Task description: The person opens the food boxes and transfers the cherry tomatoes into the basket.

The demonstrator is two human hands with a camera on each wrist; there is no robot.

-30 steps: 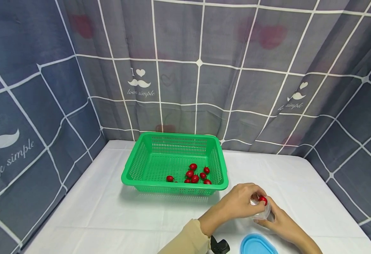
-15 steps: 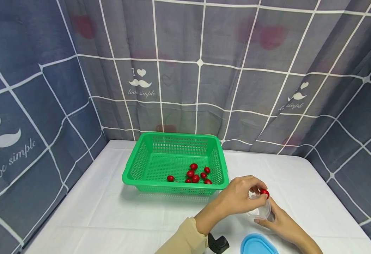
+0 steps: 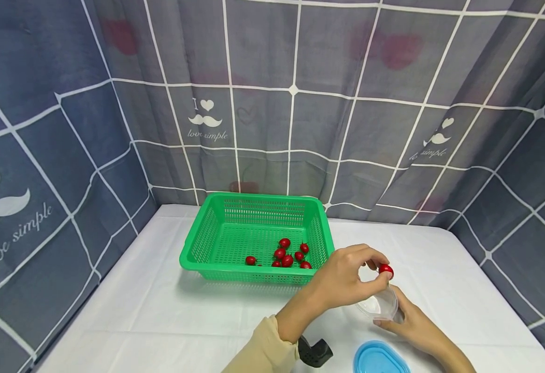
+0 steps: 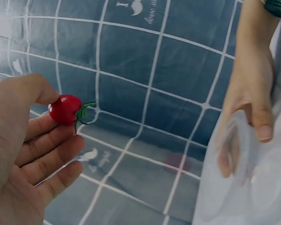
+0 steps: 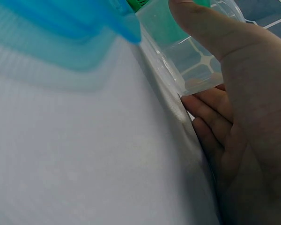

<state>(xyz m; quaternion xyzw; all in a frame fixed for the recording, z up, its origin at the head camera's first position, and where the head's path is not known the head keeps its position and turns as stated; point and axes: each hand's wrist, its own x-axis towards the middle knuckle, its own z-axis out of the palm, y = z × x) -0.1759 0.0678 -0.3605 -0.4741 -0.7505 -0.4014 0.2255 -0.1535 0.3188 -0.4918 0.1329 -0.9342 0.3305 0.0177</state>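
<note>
My left hand (image 3: 347,277) pinches a red cherry tomato (image 3: 386,271) between thumb and index finger, just above the mouth of a small clear plastic container (image 3: 377,305). In the left wrist view the tomato (image 4: 65,110) shows its green stem pointing away from the palm, and the other fingers spread loosely below. My right hand (image 3: 412,325) grips the container from its right side, thumb in front. From the right wrist, the container (image 5: 189,58) looks tilted, with the thumb along one wall and fingers partly hidden behind it.
A green perforated basket (image 3: 202,269) with several cherry tomatoes (image 3: 287,260) stands behind and left of my hands. A blue lid (image 3: 379,358) lies on the white-covered table (image 3: 128,316) near the front edge. Beside the left sleeve is a black device (image 3: 315,353). Grey checked curtains (image 3: 263,124) enclose the table.
My left hand has risen with the tomato, from the container's mouth to above it, drawing slightly back to the left. The right hand and container have stayed nearly still.
</note>
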